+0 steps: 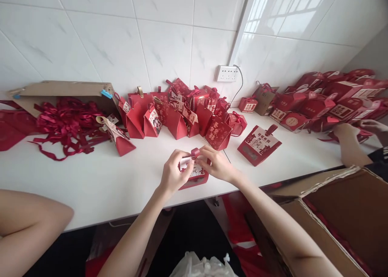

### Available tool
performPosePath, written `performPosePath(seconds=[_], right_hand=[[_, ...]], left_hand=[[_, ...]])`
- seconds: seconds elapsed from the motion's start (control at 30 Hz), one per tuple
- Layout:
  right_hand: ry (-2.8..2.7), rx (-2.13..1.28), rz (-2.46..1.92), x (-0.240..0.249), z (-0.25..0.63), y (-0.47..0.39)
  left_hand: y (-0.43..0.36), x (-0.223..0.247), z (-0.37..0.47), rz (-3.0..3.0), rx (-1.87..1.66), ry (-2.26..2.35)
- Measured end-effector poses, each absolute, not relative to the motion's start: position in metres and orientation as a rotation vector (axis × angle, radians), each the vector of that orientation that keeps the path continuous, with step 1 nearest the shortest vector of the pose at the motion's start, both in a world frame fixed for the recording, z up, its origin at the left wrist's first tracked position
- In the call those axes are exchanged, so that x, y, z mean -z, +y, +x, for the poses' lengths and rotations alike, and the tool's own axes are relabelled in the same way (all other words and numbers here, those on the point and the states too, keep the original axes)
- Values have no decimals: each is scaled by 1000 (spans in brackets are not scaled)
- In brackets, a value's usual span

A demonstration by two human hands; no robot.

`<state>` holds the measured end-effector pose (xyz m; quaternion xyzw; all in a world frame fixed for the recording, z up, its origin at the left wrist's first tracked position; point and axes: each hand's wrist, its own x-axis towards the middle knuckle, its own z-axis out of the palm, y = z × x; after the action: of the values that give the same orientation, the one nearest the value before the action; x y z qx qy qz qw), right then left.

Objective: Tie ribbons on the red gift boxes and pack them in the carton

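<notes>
A red gift box with a printed white front panel stands near the table's front edge, right before me. My left hand pinches its upper left side, close to the loop handle at the top. From the other side my right hand grips the upper right part, fingers bent near the same handle. Both hands cover much of the box's top, so the closure is partly hidden. To the right a similar red gift box with a loop handle leans back on the table.
Several finished-looking red boxes line the wall. At left, a cardboard box spills red ribbons. More red boxes are piled at right, near another person's hands. An open carton stands at lower right; another person's arm rests at left.
</notes>
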<state>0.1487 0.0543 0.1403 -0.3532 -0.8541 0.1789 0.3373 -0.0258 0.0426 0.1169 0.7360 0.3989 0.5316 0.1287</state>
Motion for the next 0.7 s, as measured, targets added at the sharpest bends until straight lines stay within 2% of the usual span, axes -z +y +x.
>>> performPosePath(seconds=[0.2, 0.7], right_hand=[[-1996, -496, -949, -130, 140, 41], [-1759, -487, -957, -112, 128, 46]], left_hand=[[47, -129, -31, 2133, -1371, 1061], [49, -110, -16, 1909, -1752, 1073]])
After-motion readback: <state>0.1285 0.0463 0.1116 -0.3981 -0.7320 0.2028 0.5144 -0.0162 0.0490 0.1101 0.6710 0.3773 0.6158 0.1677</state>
